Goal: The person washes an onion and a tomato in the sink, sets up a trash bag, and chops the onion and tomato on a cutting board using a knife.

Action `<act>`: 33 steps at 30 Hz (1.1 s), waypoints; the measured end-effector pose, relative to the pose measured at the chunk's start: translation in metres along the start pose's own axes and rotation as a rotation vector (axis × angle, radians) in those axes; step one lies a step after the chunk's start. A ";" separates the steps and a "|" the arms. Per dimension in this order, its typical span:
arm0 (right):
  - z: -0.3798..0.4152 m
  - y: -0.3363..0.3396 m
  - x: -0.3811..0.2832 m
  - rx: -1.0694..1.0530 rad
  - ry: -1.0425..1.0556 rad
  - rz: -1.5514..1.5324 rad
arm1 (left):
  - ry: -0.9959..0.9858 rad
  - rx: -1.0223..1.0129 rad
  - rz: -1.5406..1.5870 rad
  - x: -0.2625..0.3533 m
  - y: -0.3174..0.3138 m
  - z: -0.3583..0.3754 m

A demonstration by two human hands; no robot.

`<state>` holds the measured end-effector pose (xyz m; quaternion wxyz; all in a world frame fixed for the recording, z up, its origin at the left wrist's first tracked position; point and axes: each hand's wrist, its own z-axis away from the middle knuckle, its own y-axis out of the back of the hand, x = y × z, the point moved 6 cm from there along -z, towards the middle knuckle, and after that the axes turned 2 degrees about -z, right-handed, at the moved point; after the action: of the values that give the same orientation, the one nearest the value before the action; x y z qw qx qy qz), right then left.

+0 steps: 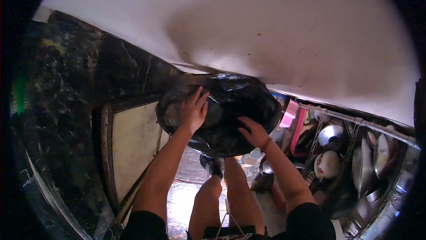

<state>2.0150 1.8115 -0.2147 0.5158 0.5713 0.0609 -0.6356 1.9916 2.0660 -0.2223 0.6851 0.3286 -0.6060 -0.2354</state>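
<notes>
1. Black plastic bag (226,144) is at ctr of frame, bunched in a roundish shape w/ shiny folds; darkest part is mid-right of it.
2. L hand (194,112) lies on L part of bag, palm down, fingers spread a bit, not pinching.
3. R hand (254,133) is at R part of bag, thumb & fingers apart, reaching in toward the dark middle; fingertip contact hard to tell.
4. Pale wall (284,31) fills top of frame, just beyond bag.
5. Dark wall (66,75) on L side; pale panel (135,146) w/ dark frame at lower L.
6. Rack (355,120) on R side w/ metal lid (331,136), white pot (327,164) w/ red pattern & pans (363,169) standing on edge; pink item (289,114) near its L end.
7. Person's bare legs (242,186) at bottom ctr, bright floor (183,204) beside them.
</notes>
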 end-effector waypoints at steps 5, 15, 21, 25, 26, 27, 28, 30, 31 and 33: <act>0.018 0.086 0.061 0.295 -0.112 0.480 | -0.102 0.160 -0.232 0.028 0.045 -0.008; 0.027 -0.015 0.235 0.176 -0.774 -1.435 | 0.929 -0.194 1.024 -0.227 -0.161 0.071; 0.134 0.008 0.217 0.817 -0.534 -1.402 | 1.168 0.685 1.136 -0.183 -0.090 0.208; 0.146 0.021 0.195 0.704 -0.309 -0.711 | 0.718 0.495 0.436 -0.110 -0.037 0.200; 0.129 0.032 0.149 0.740 -0.263 -0.565 | 0.654 0.482 0.460 -0.091 -0.033 0.185; 0.116 0.043 0.118 0.772 -0.219 -0.419 | 0.592 0.467 0.484 -0.063 -0.021 0.161; 0.106 0.046 0.115 0.696 -0.178 -0.232 | 0.532 0.452 0.504 -0.045 -0.012 0.145; 0.092 0.039 0.116 0.534 -0.095 0.138 | 0.518 0.199 0.271 -0.060 -0.022 0.143; 0.092 0.037 0.109 0.486 0.026 0.267 | 0.508 0.076 0.155 -0.059 -0.023 0.139; 0.112 0.036 0.107 0.519 -0.016 0.300 | 0.523 0.026 -0.065 -0.051 -0.013 0.157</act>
<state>1.9866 1.6579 -0.2430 0.4412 0.6816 -0.1930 -0.5510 1.8299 2.0682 -0.2584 0.8062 0.4063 -0.4007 -0.1564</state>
